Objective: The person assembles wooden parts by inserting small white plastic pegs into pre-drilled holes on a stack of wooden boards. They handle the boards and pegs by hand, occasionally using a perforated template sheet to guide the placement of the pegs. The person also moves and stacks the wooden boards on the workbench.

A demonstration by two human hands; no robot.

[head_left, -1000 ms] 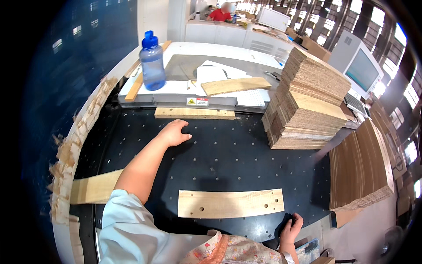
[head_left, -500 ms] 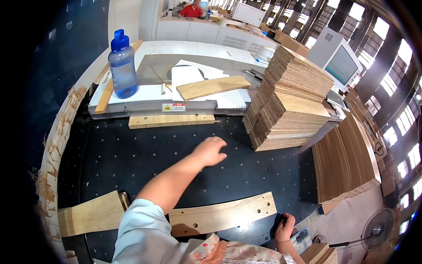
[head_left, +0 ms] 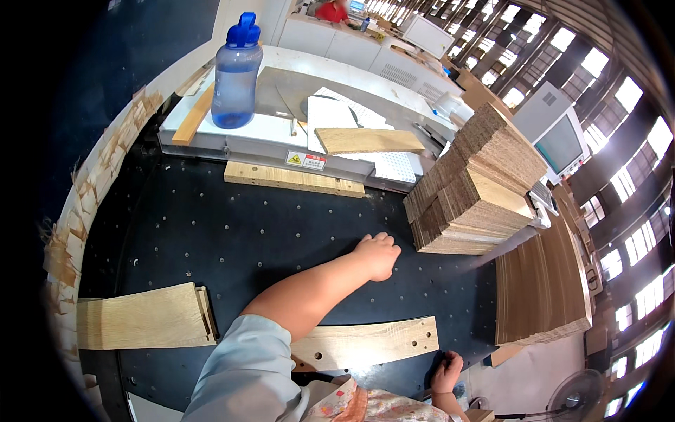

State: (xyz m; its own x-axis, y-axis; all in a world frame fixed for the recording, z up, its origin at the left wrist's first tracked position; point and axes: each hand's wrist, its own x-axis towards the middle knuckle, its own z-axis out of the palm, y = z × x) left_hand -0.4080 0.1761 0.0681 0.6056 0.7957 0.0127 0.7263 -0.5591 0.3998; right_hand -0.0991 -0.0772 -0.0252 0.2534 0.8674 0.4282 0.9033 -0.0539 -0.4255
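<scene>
My left hand [head_left: 380, 257] hangs over the black dotted table [head_left: 281, 232], left of a tall stack of particle boards [head_left: 485, 204]. Its fingers are loosely bent and a little apart, with nothing seen in them. At the table's near right edge is my right hand [head_left: 447, 373], fingers curled inward; whatever they may hold is hidden. Between my left forearm and that hand lies a wood-grain board [head_left: 376, 341] with drilled holes, its left part covered by my sleeve. More wood-grain boards [head_left: 148, 316] lie at the left.
A drilled strip [head_left: 292, 180] lies along the far machine ledge. On the ledge are a blue water bottle [head_left: 235, 81], papers [head_left: 330, 112] and a loose board [head_left: 369, 141]. Brown panels [head_left: 541, 281] stand right, near a monitor [head_left: 562, 144] and fan [head_left: 573, 397]. A person in red [head_left: 332, 10] sits beyond.
My left hand has moved right and slightly nearer, toward the board stack, and its thumb no longer sticks out. My right hand stays at the table edge. The whole view has shifted and tilted.
</scene>
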